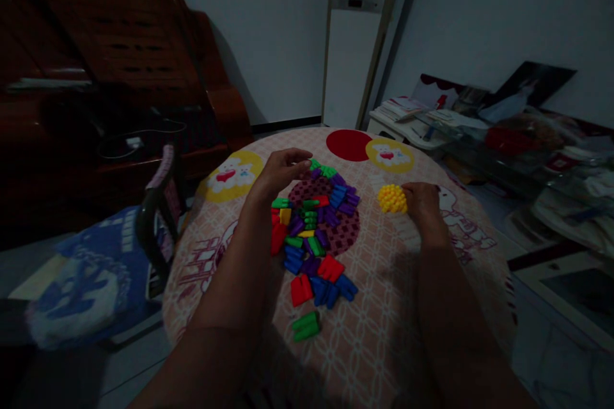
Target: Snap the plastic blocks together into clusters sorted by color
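Over the far left of a pile of plastic building blocks (316,246), my left hand (283,172) has its fingers loosely bent and apart. Its fingertips are beside a bright green block (314,165); whether they touch it is unclear. My right hand (423,204) grips the right edge of a rounded cluster of yellow blocks (392,199), with the thumb and fingers closed at its side. Red, blue, purple and green blocks lie loose in the pile. One green block (306,326) lies apart at the near side. My left forearm covers part of the pile's left edge.
A patterned cloth covers the round table (384,307). A chair (160,217) stands at its left, with a wooden sofa (144,51) behind. At the right, a glass shelf (499,147) carries papers and bags. A tall white cabinet-like unit (357,57) stands at the back.
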`<action>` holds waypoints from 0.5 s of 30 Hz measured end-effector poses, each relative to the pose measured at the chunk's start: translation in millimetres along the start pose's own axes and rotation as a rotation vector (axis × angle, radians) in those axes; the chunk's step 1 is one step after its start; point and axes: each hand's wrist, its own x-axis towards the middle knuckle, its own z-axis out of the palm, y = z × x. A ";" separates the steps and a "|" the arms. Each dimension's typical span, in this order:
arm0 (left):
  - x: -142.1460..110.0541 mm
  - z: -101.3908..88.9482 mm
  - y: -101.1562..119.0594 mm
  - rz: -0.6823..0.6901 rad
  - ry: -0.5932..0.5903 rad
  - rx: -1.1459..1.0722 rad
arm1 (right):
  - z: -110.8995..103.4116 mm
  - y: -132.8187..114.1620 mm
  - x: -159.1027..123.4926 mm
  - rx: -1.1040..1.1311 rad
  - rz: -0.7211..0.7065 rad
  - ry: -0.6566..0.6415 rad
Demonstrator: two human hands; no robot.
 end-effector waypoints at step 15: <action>0.5 0.4 20.3 0.124 0.105 0.281 | -55.9 -96.2 -17.0 0.600 -0.134 0.126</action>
